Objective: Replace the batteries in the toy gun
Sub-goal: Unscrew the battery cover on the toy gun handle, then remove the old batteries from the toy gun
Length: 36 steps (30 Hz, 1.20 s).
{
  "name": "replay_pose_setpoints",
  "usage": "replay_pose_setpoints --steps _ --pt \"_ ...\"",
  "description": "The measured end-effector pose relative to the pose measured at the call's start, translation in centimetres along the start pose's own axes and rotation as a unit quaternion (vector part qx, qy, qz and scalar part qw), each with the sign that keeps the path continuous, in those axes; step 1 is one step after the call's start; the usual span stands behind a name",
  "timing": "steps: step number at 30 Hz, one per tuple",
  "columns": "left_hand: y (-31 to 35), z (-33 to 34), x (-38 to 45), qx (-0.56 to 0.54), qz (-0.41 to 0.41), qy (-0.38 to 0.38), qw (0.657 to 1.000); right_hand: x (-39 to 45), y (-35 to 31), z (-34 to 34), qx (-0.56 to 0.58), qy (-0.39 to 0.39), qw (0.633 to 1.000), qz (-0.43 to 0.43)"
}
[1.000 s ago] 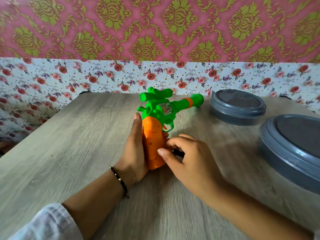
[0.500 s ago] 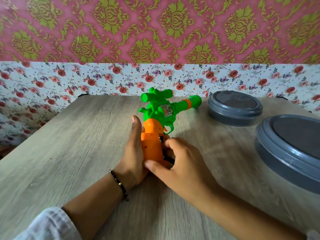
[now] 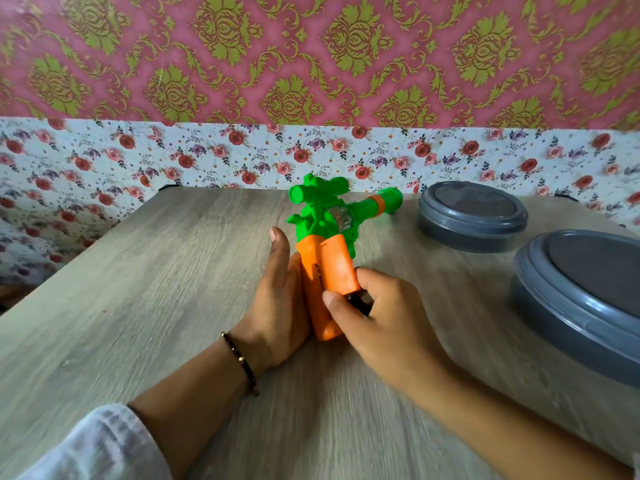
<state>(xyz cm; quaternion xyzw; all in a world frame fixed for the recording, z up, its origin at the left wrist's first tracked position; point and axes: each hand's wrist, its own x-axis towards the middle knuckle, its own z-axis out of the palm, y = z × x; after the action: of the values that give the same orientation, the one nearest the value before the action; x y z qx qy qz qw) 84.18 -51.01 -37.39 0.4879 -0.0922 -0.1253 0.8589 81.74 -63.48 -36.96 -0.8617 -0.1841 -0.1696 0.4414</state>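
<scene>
Nearest the camera, at 7 o'clock, a white fabric sleeve covers the left forearm; a dark beaded bracelet sits at the wrist.

Left hand: fingers straight, thumb extended, palm pressed flat against the left side of the orange grip, bracing it. It curls round nothing.

Right hand: fingers curled, thumb and forefinger pinching the lower end of the loosened orange plastic cover panel. A small dark object shows under the fingers; whether it is a battery or a tool cannot be determined.

The green and orange plastic toy gun lies at the centre of the grey wood-grain desk, grip towards the person, barrel pointing to 2 o'clock.

Judgement: the step in hand is opening the battery compartment in the grip. The panel stands slightly proud of the grip body, so the cover appears partly released. The next move calls for drawing the panel clear while the left hand holds the grip steady, then extracting the old cells. No spare batteries are visible.

At 3 o'clock stands a large grey round lidded plastic container; beyond it, at 2 o'clock, a smaller grey round lidded container. Floral wallpaper backs the desk.
</scene>
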Motion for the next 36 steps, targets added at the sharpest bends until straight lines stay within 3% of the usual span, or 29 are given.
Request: replay_pose_setpoints --steps 4,6,10,17,24,29,33,36 --pt "0.1 -0.3 0.4 -0.05 -0.013 0.057 0.997 1.8 1.5 -1.9 0.055 0.049 0.994 0.082" --pt "0.0 -0.7 0.7 -0.08 -0.015 0.087 0.993 3.0 3.2 -3.6 0.075 0.068 0.981 0.168" --pt "0.1 -1.0 0.8 -0.107 -0.018 0.096 0.989 3.7 5.4 -6.2 0.029 -0.039 0.945 0.323" --pt "0.2 -0.9 0.7 -0.122 -0.033 0.104 0.987 3.8 5.1 -7.3 -0.047 -0.151 0.922 0.352" --pt "0.0 -1.0 0.7 -0.127 -0.026 0.091 0.987 3.5 4.9 -8.6 -0.036 -0.228 0.908 0.35" --pt "-0.1 -1.1 0.7 -0.107 -0.023 0.098 0.989 3.6 4.8 -9.2 -0.05 -0.233 0.923 0.302" --pt "-0.2 -1.0 0.8 -0.109 -0.016 0.101 0.989 4.0 4.0 -8.6 0.01 -0.098 0.988 0.118" --pt "-0.1 -1.1 0.7 -0.107 -0.019 0.104 0.989 4.2 2.6 -7.3 0.016 -0.008 1.0 -0.016"
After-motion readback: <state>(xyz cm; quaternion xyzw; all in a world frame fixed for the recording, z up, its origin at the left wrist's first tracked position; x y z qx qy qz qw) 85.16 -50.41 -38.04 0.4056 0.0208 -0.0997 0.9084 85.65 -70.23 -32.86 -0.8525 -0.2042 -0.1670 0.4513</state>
